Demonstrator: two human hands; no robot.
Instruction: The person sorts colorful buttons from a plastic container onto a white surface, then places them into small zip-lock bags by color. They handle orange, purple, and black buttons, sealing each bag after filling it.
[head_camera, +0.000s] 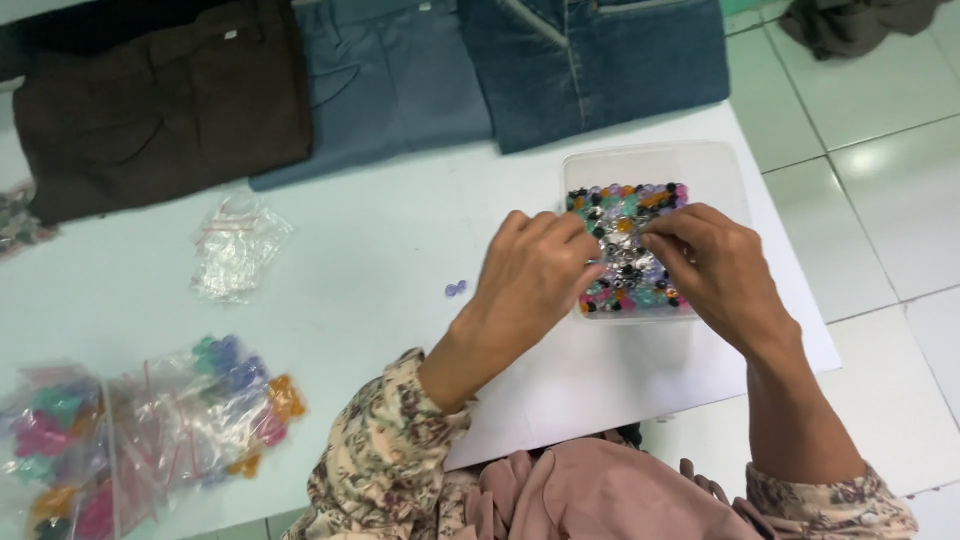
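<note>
A clear plastic box (720, 165) sits near the right end of the white table (380, 260), its near half filled with small beads (625, 215) in purple, black, green, orange and pink. My left hand (535, 275) and my right hand (715, 265) both rest over the beads, fingertips pinched together and nearly meeting above the pile. Whatever small piece they pinch is too tiny to make out. One loose pale purple bead (455, 289) lies on the table just left of my left hand.
Folded trousers lie along the far edge: dark brown (160, 100), grey-blue (395, 80) and blue denim (600, 60). A small clear bag (238, 245) lies mid-left. Bags of coloured beads (150, 430) crowd the near left corner. Tiled floor (880, 150) runs on the right.
</note>
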